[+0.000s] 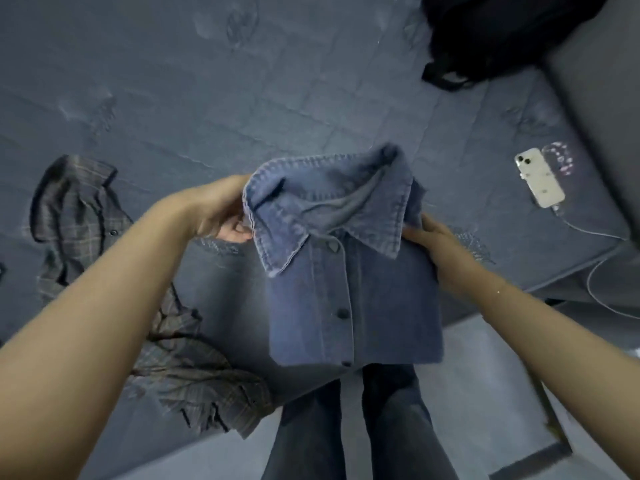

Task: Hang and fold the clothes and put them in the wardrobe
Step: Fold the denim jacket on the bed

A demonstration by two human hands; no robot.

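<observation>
Two shirts: one denim shirt (pixel 349 271), one plaid shirt (pixel 86 216). One phone (pixel 540 178), right of the denim shirt. Denim shirt folded, buttoned, collar up, held above the bed (pixel 207 81). My left hand (pixel 221 213) and right hand (pixel 433 244) grasp its sides. Plaid shirt crumpled left of it.

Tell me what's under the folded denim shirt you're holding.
Below the denim shirt: bed edge, the person's jeans legs, floor. Fingers behind the shirt are hidden.

Blue denim shirt (pixel 349 271) — grey plaid shirt (pixel 104 271) — white phone (pixel 540 178).
</observation>
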